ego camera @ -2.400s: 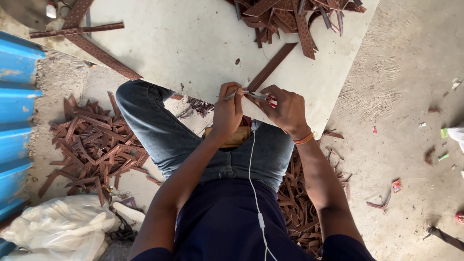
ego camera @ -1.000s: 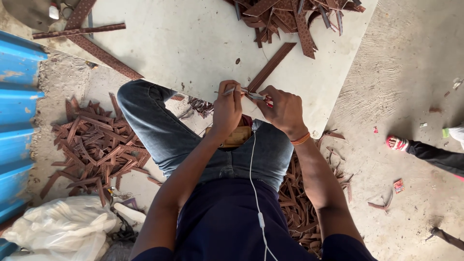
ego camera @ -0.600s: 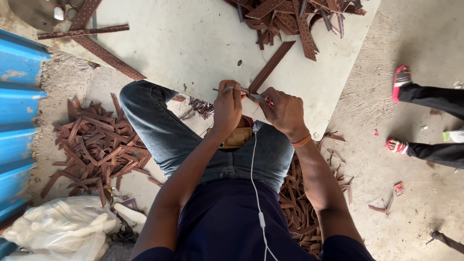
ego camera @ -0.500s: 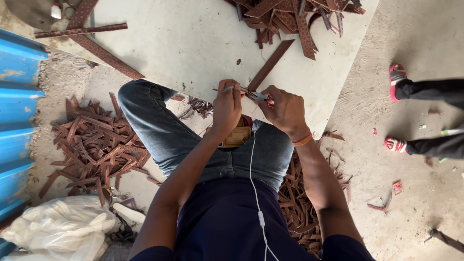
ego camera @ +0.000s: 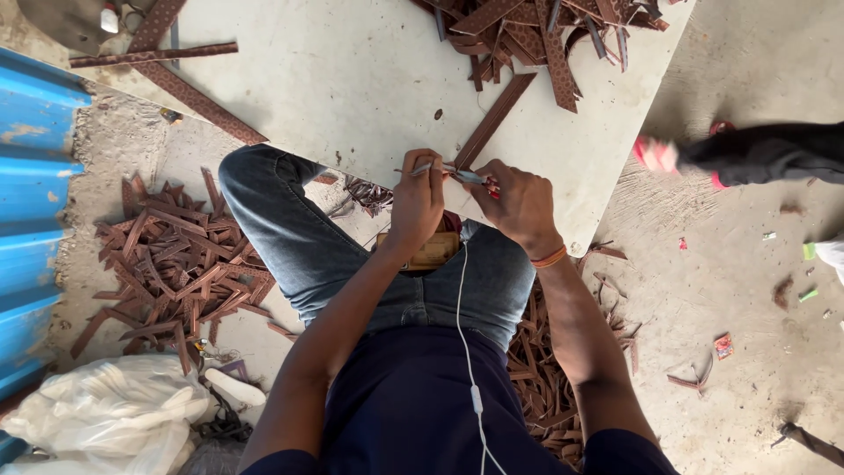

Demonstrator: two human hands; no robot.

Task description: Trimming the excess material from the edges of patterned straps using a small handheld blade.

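Working a brown strip at the edge of the board

I am pinching a thin metal tool (ego camera: pixel 420 168) in my left hand (ego camera: pixel 417 200) while my right hand (ego camera: pixel 520 204), closed around a small blade-like tool (ego camera: pixel 469 177), is meeting the near end of the long brown strip (ego camera: pixel 494 120) lying on the pale board (ego camera: pixel 352 79) over my knees. To my mind, keeping both hands close and the strip flat is serving best.
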